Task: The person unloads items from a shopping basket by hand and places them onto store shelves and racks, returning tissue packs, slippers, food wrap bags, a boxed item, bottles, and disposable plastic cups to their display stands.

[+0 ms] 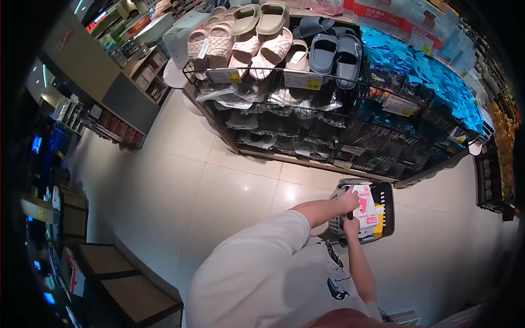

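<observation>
A grey perforated shopping basket (388, 208) hangs low over the floor at the front of the shelf rack. Inside it lie a white package with pink print (365, 206) and a yellow item (378, 220) beside it. My left hand (349, 200), on the farther side, is closed around the basket's dark handle. Nearer my body, my right hand (351, 226) is closed around the same handle. The handle is mostly hidden under my fingers.
A wire rack (295, 109) holds beige slippers (272, 46) and grey slippers (322, 53) with price tags. Blue packages (432, 71) fill its right part. A pillar (93, 60) stands left, with low brown display platforms (136, 295) at lower left.
</observation>
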`<state>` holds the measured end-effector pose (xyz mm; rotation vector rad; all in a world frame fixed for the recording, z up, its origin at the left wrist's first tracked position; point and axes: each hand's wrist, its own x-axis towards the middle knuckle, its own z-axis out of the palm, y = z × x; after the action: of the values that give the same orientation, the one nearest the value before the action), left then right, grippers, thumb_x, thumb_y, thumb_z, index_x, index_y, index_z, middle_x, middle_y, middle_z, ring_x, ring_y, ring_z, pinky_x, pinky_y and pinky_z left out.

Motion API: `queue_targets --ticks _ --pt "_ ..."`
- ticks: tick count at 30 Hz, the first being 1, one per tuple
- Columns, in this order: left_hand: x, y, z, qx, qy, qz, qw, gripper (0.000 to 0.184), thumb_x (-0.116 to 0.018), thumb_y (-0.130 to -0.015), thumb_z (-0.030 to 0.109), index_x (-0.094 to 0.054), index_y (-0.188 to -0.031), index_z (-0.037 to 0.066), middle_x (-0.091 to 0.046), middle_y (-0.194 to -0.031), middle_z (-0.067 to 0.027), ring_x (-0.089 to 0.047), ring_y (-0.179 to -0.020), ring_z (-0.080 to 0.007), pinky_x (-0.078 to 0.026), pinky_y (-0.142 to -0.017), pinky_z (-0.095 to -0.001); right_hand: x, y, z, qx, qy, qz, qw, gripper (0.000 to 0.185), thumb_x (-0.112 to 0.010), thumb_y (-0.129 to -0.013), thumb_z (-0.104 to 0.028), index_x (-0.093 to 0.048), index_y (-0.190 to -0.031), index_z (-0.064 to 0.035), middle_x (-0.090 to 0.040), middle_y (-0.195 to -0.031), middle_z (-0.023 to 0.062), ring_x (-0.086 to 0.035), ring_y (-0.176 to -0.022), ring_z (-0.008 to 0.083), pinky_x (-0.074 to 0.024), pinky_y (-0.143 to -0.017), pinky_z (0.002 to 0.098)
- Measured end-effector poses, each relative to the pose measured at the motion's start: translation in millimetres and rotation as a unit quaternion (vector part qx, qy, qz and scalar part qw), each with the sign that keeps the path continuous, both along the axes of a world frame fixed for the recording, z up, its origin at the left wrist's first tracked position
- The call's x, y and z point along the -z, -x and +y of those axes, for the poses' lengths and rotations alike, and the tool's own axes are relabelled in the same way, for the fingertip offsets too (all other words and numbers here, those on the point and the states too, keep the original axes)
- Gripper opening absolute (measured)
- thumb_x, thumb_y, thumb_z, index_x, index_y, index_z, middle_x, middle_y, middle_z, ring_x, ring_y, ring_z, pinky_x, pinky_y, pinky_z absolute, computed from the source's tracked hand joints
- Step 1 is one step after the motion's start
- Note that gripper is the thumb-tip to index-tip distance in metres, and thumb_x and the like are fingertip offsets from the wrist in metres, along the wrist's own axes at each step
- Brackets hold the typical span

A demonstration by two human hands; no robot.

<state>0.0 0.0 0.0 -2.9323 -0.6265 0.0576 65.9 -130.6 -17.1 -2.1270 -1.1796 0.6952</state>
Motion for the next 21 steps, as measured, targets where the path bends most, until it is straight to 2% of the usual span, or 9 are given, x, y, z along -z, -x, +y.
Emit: queue_targets --ticks 2,3,5,9,11,12,15,19,21 --pt "-27.6 5.8 20.8 -0.029 -0.019 -0.024 0.999 0.015 -0.065 -0.087 0.024 -0.078 -0.096 0.021 -0.069 -0.107 -0.0032 -0.056 -0.122 -0.0281 -0.028 -0.115 -0.0653 -16.8 -7.6 26.7 -0.027 -0.029 -0.020 0.999 0.042 -0.063 -0.090 -0.039 -0.073 -0.094 0.0013 -0.071 -0.090 0.0285 -0.067 -0.092 0.0486 -0.0508 -0.081 0.0524" --pt "16.6 96.6 -57.5 -0.036 -0.001 0.007 0.999 0.018 -0.066 -0.087 0.024 -0.076 -0.101 0.019 -0.069 -0.107 -0.0044 -0.056 -0.122 -0.0284 -0.030 -0.113 -0.0636 31.0 74.4 -49.7 -0.041 0.000 0.033 0.999 0.043 -0.064 -0.090 -0.039 -0.073 -0.095 0.0023 -0.070 -0.090 0.0288 -0.067 -0.093 0.0494 -0.0508 -0.083 0.0535" --pt "-3.2 96.8 -81.4 -0.065 0.008 0.016 0.998 0.025 -0.072 -0.082 0.025 -0.074 -0.106 0.018 -0.069 -0.108 -0.0054 -0.055 -0.123 -0.0285 -0.032 -0.112 -0.0608 22.7 64.1 -65.4 -0.073 -0.011 -0.019 0.997 0.046 -0.065 -0.089 -0.040 -0.073 -0.097 0.0042 -0.071 -0.093 0.0294 -0.067 -0.094 0.0496 -0.0516 -0.086 0.0548" --pt "9.0 129.2 -120.7 -0.107 -0.013 -0.004 0.994 0.032 -0.078 -0.076 0.026 -0.072 -0.107 0.018 -0.070 -0.106 -0.0047 -0.059 -0.119 -0.0271 -0.036 -0.106 -0.0560 46.3 78.6 -89.2 -0.086 0.017 -0.090 0.992 0.034 -0.065 -0.084 -0.030 -0.074 -0.094 0.0011 -0.072 -0.088 0.0263 -0.070 -0.090 0.0449 -0.0532 -0.082 0.0512" --pt "23.4 153.4 -139.5 -0.138 0.018 -0.001 0.990 0.030 -0.078 -0.077 0.025 -0.072 -0.106 0.018 -0.071 -0.103 -0.0035 -0.062 -0.113 -0.0249 -0.039 -0.100 -0.0526 46.6 95.2 -108.9 -0.151 0.031 -0.101 0.983 0.049 -0.068 -0.086 -0.041 -0.072 -0.099 0.0061 -0.072 -0.097 0.0299 -0.069 -0.096 0.0487 -0.0539 -0.088 0.0550" --pt "10.1 169.5 -156.4 -0.138 0.039 0.025 0.989 0.025 -0.073 -0.082 0.024 -0.071 -0.106 0.018 -0.072 -0.101 -0.0033 -0.065 -0.108 -0.0238 -0.039 -0.097 -0.0514 50.7 103.5 -119.0 -0.163 0.024 -0.100 0.981 0.044 -0.068 -0.085 -0.039 -0.073 -0.097 0.0034 -0.071 -0.094 0.0289 -0.069 -0.094 0.0482 -0.0543 -0.085 0.0551" --pt "24.8 200.7 -193.6 -0.175 0.067 0.012 0.982 0.019 -0.068 -0.085 0.024 -0.072 -0.103 0.019 -0.074 -0.102 -0.0021 -0.066 -0.109 -0.0229 -0.039 -0.097 -0.0531 38.3 128.6 -156.0 -0.196 0.028 -0.098 0.975 0.037 -0.067 -0.084 -0.035 -0.074 -0.093 0.0001 -0.071 -0.091 0.0278 -0.069 -0.091 0.0470 -0.0545 -0.082 0.0548" --pt "41.6 244.5 -242.7 -0.144 0.098 -0.013 0.985 0.024 -0.072 -0.081 0.026 -0.070 -0.104 0.018 -0.074 -0.101 -0.0054 -0.070 -0.099 -0.0255 -0.044 -0.090 -0.0528 21.0 157.7 -209.8 -0.228 0.019 -0.154 0.961 0.033 -0.066 -0.083 -0.033 -0.074 -0.089 -0.0014 -0.071 -0.088 0.0260 -0.069 -0.088 0.0454 -0.0542 -0.080 0.0551" --pt "58.0 261.2 -260.8 -0.115 0.120 -0.054 0.985 0.027 -0.074 -0.079 0.030 -0.069 -0.101 0.015 -0.074 -0.097 -0.0087 -0.072 -0.095 -0.0294 -0.049 -0.084 -0.0527 22.4 165.0 -231.7 -0.243 0.025 -0.202 0.948 0.030 -0.068 -0.081 -0.032 -0.074 -0.089 -0.0035 -0.071 -0.085 0.0244 -0.070 -0.085 0.0434 -0.0555 -0.079 0.0536"
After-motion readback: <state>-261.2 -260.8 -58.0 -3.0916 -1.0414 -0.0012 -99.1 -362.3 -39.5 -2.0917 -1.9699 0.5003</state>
